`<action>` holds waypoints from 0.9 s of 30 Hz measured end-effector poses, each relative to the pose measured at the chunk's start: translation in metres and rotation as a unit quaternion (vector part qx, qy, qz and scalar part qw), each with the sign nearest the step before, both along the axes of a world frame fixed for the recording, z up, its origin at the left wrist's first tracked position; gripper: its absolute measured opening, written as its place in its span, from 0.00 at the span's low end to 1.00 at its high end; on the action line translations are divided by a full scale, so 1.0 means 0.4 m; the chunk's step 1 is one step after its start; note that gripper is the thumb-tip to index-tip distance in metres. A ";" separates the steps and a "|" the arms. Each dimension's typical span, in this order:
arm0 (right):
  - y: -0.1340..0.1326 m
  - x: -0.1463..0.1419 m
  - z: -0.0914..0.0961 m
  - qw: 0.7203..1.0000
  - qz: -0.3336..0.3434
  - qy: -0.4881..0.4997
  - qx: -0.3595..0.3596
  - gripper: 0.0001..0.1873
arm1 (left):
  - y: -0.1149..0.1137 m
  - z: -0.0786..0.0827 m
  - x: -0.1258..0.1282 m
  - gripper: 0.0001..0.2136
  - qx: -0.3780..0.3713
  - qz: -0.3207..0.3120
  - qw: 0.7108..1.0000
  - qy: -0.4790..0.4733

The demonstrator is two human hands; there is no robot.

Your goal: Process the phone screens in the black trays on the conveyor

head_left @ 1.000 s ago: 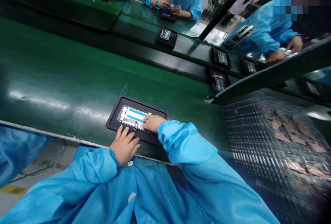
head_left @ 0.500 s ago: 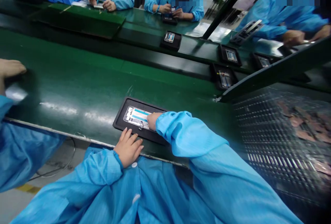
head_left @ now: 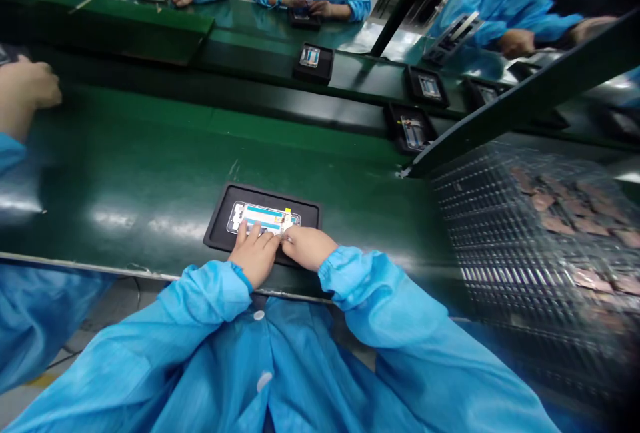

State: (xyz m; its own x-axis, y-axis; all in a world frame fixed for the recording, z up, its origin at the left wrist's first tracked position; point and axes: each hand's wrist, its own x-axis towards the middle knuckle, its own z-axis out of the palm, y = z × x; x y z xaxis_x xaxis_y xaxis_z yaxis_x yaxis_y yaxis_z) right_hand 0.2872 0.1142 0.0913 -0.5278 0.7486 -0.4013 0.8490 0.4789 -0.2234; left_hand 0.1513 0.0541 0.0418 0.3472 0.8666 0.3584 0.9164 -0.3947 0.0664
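Over by the bench's front edge, a phone frame [head_left: 263, 218] lies inside a shallow black tray [head_left: 220, 224] on the green bench [head_left: 150, 166]. 2 blue strips [head_left: 263, 209] run along the frame, and 1 yellow tab [head_left: 288, 211] pokes past its far edge, toward the right end. The left hand [head_left: 255, 261] is open, fingers spread, the tips over the frame's near edge. Just beside it, the right hand [head_left: 309, 248] has its fingers bent together at the frame's near right corner; I can't tell whether it grips anything. Well to the right stands a stack of clear plastic trays [head_left: 515, 280].
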 end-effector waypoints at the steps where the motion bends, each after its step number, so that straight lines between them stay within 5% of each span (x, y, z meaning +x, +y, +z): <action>1: -0.002 0.002 -0.003 1.000 0.001 0.004 0.004 0.08 | 0.005 0.000 -0.001 0.10 0.000 0.000 1.000 0.008; 11: -0.017 0.027 -0.025 0.999 -0.014 0.021 0.030 0.09 | 0.036 -0.017 -0.011 0.08 -0.015 -0.067 0.998 0.000; 23: -0.008 0.037 -0.023 0.997 -0.029 0.075 0.006 0.07 | 0.054 -0.017 -0.011 0.08 0.001 -0.052 0.999 -0.015; 27: -0.015 0.054 -0.038 0.955 -0.204 0.215 -0.009 0.11 | 0.056 -0.016 -0.009 0.09 -0.036 -0.057 0.998 0.006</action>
